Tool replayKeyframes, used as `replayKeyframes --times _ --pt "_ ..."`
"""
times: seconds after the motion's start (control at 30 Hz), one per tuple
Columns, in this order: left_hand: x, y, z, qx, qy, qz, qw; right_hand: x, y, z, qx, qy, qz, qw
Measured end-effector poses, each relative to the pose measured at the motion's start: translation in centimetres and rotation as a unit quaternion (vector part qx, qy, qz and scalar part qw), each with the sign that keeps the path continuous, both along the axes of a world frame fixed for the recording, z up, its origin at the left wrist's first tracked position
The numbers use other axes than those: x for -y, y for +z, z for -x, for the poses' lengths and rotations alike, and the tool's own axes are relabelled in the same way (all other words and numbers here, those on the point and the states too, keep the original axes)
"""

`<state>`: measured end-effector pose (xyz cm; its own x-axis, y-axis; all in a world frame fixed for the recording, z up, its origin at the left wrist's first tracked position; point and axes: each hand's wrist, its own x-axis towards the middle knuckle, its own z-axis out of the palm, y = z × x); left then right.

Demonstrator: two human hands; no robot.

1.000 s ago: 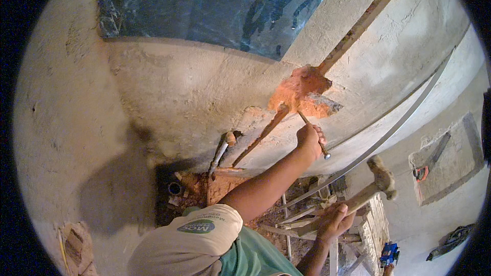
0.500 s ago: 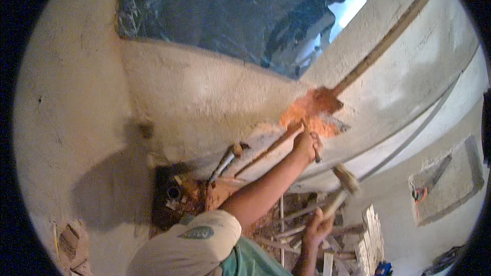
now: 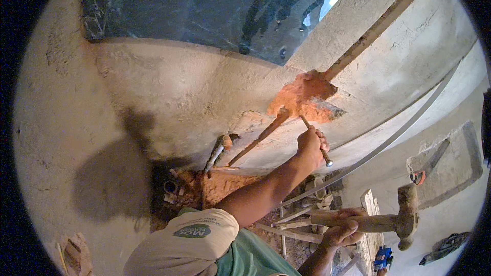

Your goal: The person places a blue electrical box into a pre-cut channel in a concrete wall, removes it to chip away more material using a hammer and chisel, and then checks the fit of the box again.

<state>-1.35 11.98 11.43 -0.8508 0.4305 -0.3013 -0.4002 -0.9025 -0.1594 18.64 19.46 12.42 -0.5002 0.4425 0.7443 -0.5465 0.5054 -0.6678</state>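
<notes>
My left hand (image 3: pixel 309 144) is closed around a metal chisel (image 3: pixel 327 159), its struck end sticking out below the fist. The chisel's tip meets the lower edge of a rough orange hollow (image 3: pixel 303 92) broken into the plastered wall. Further right and lower, my right hand (image 3: pixel 341 234) grips the wooden handle of a hammer (image 3: pixel 407 217). The hammer's heavy head points right, well apart from the chisel.
A dark polished slab (image 3: pixel 179 7) is above the hollow. Grooves (image 3: pixel 378 28) run from the hollow across the wall. A capped pipe (image 3: pixel 217 151) stands at left. Below lie wood pieces (image 3: pixel 371 199) and a blue object (image 3: pixel 382 258). A long grey strip (image 3: pixel 404 128) curves along the right.
The hammer has swung away from the chisel, to the right and down, with my right hand. My left hand keeps the chisel at the hollow's edge. The view has shifted slightly.
</notes>
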Motion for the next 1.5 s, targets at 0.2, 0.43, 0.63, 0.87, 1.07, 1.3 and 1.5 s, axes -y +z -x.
replayKeyframes --times 0.2,0.43,0.63,0.87,1.07,1.3,1.5 --pt "-0.5 0.8 1.4 0.015 0.017 -0.042 0.999 1.2 3.3 -0.3 -0.082 -0.043 -0.033 0.995" --pt "-1.1 0.2 3.5 0.010 0.070 -0.138 0.988 2.3 -1.3 2.6 0.260 -0.002 -0.082 0.962" --pt "0.0 2.1 2.7 0.059 0.017 -0.104 0.993 -1.9 1.3 0.9 -0.021 -0.044 -0.126 0.991" --pt "0.3 1.2 4.9 0.102 0.016 -0.080 0.991 -0.2 -2.9 2.6 0.210 -0.012 -0.104 0.972" --pt "-0.3 0.8 3.7 0.048 0.015 -0.092 0.995 2.6 3.0 1.7 -0.063 -0.018 -0.008 0.998" --pt "-0.1 0.1 4.0 0.033 0.025 0.020 0.999 -0.9 -6.4 2.8 0.155 -0.040 -0.234 0.959" --pt "0.3 -1.7 3.9 0.000 -0.002 -0.050 0.999 0.3 -1.7 -0.2 -0.037 0.030 -0.024 0.999"
